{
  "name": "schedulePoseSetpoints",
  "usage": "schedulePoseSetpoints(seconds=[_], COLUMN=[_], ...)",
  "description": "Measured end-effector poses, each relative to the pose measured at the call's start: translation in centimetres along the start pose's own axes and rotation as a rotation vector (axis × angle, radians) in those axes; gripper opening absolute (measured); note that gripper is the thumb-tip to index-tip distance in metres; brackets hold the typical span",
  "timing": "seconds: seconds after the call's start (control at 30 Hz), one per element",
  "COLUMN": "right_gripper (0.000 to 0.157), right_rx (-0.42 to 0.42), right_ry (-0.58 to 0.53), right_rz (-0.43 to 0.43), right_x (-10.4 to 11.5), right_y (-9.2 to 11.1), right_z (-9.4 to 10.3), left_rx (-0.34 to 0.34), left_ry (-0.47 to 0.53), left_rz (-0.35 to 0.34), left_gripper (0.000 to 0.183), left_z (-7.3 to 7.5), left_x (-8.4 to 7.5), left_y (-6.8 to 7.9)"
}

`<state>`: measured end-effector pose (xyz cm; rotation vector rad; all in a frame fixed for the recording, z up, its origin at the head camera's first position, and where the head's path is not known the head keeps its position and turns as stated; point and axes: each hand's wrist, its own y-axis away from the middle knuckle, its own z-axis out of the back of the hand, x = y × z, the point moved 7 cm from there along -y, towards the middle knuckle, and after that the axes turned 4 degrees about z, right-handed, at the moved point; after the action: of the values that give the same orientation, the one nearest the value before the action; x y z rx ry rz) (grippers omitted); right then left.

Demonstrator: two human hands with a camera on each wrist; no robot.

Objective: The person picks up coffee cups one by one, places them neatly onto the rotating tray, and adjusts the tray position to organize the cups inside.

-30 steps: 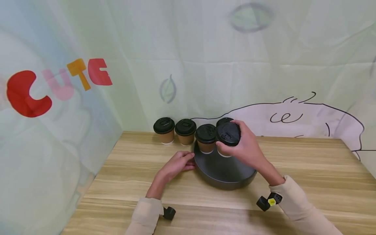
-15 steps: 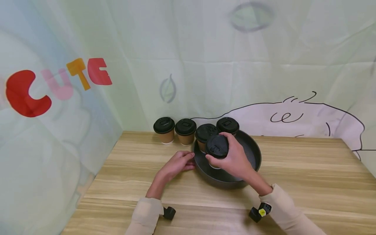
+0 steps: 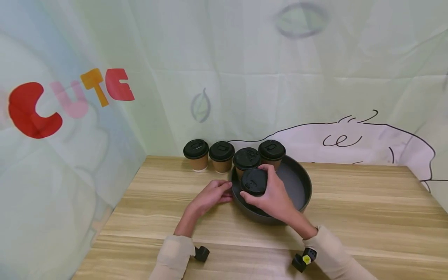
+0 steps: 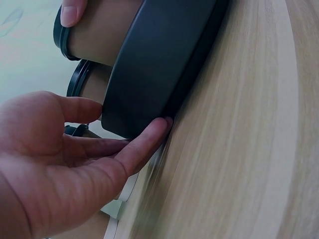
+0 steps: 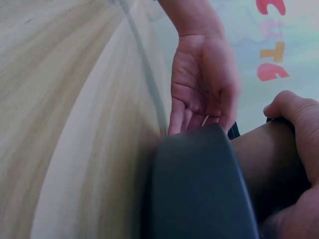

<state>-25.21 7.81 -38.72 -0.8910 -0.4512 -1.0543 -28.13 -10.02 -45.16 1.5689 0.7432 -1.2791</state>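
Observation:
My right hand grips a black-lidded paper coffee cup around its lid and upper side. This upright cup is inside a round dark grey pan, towards its left side; whether its base touches the pan is hidden. Its brown wall shows in the right wrist view. Behind it in the pan stand two similar lidded cups, one nearer cup and one farther cup. My left hand touches the pan's left side, thumb near the rim and nearly straight fingers low against the outer wall.
Two more lidded cups, a left cup and a right cup, stand on the wooden table left of the pan. A printed curtain hangs along the table's back edge.
My right hand has carried its cup from the pan's back middle towards the front left and lowered it. The farther cup behind is uncovered. My left hand has stayed at the pan.

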Motion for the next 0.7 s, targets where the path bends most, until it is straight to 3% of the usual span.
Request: schedulePoseSetpoints(seconds=[0.33,0.7], right_gripper=[0.086,0.088], right_rx=[-0.009,0.007], right_ry=[-0.003,-0.020], right_rz=[0.016,-0.029], right_x=[0.1,-0.2], right_y=[0.0,0.0], right_z=[-0.7,-1.4], left_rx=[-0.006,0.000], left_ry=[-0.006,-0.010], left_rz=[0.012,0.013], left_gripper=[0.038,0.038], left_z=[0.0,0.0], left_x=[-0.1,0.0], left_y=[0.0,0.0])
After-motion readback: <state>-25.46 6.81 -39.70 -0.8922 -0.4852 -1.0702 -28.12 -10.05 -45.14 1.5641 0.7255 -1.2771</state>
